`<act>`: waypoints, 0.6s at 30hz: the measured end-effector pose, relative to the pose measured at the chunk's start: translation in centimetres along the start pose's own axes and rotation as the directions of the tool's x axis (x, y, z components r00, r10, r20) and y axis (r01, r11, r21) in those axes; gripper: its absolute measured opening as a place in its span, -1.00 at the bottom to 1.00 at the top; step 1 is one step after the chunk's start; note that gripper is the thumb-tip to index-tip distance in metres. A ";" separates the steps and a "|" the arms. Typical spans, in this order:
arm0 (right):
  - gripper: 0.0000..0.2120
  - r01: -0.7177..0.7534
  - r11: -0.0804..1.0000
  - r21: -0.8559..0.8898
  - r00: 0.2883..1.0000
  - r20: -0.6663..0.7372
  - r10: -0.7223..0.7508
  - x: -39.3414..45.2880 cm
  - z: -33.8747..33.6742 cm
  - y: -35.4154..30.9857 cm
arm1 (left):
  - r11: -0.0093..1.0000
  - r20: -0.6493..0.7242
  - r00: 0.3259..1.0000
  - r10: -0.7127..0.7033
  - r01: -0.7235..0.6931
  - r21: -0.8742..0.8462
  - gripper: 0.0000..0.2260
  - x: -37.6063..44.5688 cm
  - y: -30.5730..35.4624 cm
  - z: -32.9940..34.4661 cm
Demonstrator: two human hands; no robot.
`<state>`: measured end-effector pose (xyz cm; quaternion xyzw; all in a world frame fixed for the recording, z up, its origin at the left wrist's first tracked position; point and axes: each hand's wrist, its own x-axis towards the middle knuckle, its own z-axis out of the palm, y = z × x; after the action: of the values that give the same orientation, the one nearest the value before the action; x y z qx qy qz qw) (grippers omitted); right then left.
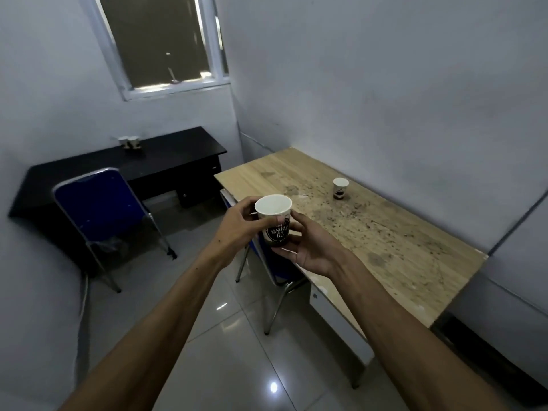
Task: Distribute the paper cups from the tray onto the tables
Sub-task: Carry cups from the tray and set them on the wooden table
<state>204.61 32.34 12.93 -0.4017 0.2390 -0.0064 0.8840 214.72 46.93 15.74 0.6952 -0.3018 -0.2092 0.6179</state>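
Observation:
Both hands hold one white paper cup (274, 216) with a black printed label, upright, in the air beside the near-left edge of the wooden table (400, 247). My left hand (240, 222) grips its side from the left. My right hand (308, 247) cups its base and right side. A second paper cup (340, 188) stands upright on the wooden table near the wall. Two more cups (130, 141) sit at the back of the black desk (166, 160). No tray is in view.
A blue folding chair (100, 203) stands in front of the black desk. Another blue chair (267, 271) is tucked at the wooden table's edge, below my hands. Walls close in behind both tables. Glossy tiled floor (237, 336) lies between the furniture.

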 end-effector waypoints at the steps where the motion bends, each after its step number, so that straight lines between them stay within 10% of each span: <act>1: -0.47 0.007 1.000 0.012 1.000 -0.016 -0.007 0.8 -0.2 -0.5 | 1.000 0.016 1.000 -0.002 0.002 -0.006 -0.50 1.3 -0.1 0.0; 18: -0.72 0.152 0.982 -0.109 0.891 -0.414 -0.184 13.9 -13.4 -13.2 | 0.996 0.293 0.956 0.005 -0.031 0.085 -0.55 26.3 -6.6 9.1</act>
<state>213.59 11.12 8.95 -0.4424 0.3891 -0.1606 0.7919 228.97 22.78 10.01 0.6805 -0.4049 -0.2904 0.5372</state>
